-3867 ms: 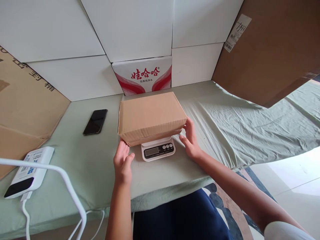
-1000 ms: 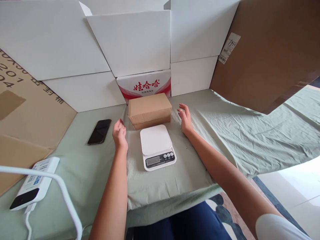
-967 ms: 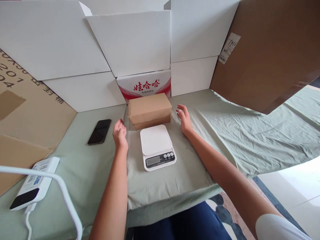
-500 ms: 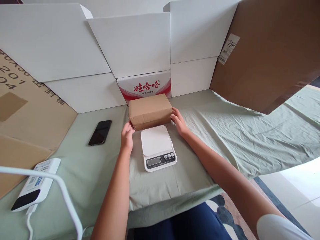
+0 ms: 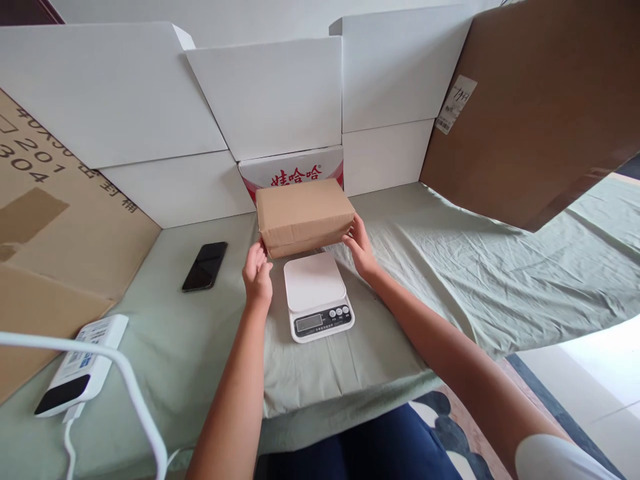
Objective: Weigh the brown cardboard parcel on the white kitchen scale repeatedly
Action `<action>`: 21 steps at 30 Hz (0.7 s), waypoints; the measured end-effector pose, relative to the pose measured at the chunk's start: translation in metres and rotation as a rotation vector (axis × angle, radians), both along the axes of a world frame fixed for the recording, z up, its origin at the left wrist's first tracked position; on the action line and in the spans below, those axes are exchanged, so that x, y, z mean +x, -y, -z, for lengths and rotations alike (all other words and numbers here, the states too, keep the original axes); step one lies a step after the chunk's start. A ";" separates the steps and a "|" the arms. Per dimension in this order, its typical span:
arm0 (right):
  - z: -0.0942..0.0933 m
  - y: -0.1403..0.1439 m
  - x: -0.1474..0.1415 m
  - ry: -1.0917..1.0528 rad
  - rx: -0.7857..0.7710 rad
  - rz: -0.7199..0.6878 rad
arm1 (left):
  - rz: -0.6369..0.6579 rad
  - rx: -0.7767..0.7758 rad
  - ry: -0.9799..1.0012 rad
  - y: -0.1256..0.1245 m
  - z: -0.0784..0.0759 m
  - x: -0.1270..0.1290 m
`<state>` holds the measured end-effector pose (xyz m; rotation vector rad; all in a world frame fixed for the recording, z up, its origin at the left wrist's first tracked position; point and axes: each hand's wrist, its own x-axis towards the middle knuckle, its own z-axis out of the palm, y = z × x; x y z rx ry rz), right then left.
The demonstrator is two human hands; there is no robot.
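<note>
Two hands are holding a brown box (image 5: 305, 210) at the centre of the frame, its far side partly covering a carton (image 5: 257, 172) with red lettering. The left hand (image 5: 257, 272) is pressing its fingers against the box's near left corner, the thumb standing apart; the right hand (image 5: 359, 248) is wrapping its fingers around the right end, so that the box is being clasped between both. Whether its underside is touching the green cloth (image 5: 475, 280) cannot be told. A white scale (image 5: 315, 283) is lying just below the box, and a phone (image 5: 205, 267) is resting left of centre.
</note>
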<state>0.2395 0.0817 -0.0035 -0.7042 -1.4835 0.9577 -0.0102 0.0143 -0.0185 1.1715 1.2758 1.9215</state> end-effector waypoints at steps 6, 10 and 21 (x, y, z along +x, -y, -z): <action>-0.005 0.049 0.014 -0.012 0.105 0.085 | -0.001 0.041 0.018 0.048 -0.002 0.020; 0.006 0.087 0.021 -0.009 0.094 0.112 | -0.026 -0.018 0.064 0.081 0.007 0.029; 0.015 0.111 0.029 0.050 0.033 0.108 | -0.050 -0.108 0.100 0.124 0.015 0.040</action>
